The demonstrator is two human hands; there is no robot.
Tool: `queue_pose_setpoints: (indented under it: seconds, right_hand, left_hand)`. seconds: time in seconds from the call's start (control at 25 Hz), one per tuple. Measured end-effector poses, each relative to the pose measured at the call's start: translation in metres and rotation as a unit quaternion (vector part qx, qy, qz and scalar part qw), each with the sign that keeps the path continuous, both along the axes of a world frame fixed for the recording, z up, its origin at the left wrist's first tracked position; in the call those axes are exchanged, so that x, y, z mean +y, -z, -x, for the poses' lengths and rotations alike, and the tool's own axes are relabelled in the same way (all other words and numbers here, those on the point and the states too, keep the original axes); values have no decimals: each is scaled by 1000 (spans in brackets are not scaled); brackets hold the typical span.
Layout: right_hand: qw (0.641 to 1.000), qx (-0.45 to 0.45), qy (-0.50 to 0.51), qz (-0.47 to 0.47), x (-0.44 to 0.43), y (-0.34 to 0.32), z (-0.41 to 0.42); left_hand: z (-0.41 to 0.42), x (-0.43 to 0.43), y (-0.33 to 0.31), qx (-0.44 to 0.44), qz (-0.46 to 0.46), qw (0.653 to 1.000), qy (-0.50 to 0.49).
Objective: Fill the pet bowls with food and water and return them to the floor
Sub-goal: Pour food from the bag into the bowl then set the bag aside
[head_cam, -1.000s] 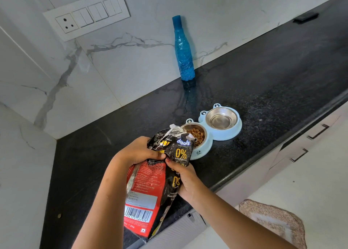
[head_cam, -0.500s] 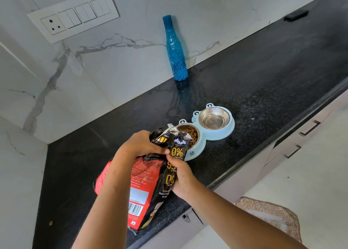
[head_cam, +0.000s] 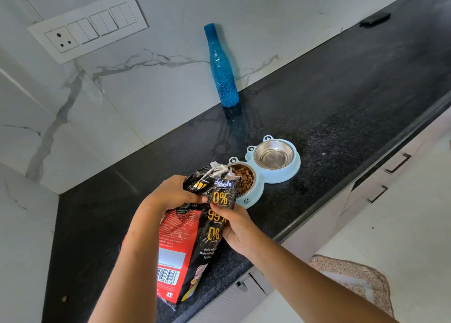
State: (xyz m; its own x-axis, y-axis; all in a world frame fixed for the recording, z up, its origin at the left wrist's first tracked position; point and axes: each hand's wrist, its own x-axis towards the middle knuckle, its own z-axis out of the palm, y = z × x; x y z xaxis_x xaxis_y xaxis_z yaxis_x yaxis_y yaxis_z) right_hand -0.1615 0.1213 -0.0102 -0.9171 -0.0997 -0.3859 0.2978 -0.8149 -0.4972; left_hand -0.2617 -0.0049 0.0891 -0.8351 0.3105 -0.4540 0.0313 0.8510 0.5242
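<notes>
A light blue double pet feeder (head_cam: 288, 173) stands on the black counter (head_cam: 341, 98). Its left steel bowl (head_cam: 244, 177) holds brown kibble; its right steel bowl (head_cam: 273, 154) looks empty. Just in front of the left bowl is a red and black pet food bag (head_cam: 192, 239), standing on the counter with its crumpled top near the bowl. My left hand (head_cam: 170, 193) grips the bag's upper part from the left. My right hand (head_cam: 235, 225) grips its black side from the right. A blue water bottle (head_cam: 222, 71) stands against the marble wall behind the feeder.
A white switch panel (head_cam: 87, 26) is on the wall at upper left. A small dark object (head_cam: 374, 18) lies far right on the counter. White drawers (head_cam: 380, 188) run below the counter edge, and a beige mat (head_cam: 351, 281) lies on the floor.
The bag has come down from tilting over the left bowl to standing lower on the counter. Both hands still hold its top. The bowls and bottle have not moved.
</notes>
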Motion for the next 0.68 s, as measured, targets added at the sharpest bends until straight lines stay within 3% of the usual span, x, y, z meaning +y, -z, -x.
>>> queue_pose_setpoints:
  seconds: [0.36, 0.68]
  right_hand:
    - [998, -30, 48, 10, -5, 0, 0]
    - [995, -52, 15, 79, -4, 3, 1]
  left_hand:
    - [-6, 0, -3, -34, -55, 997, -29]
    - [-4, 2, 6, -20, -64, 997, -33]
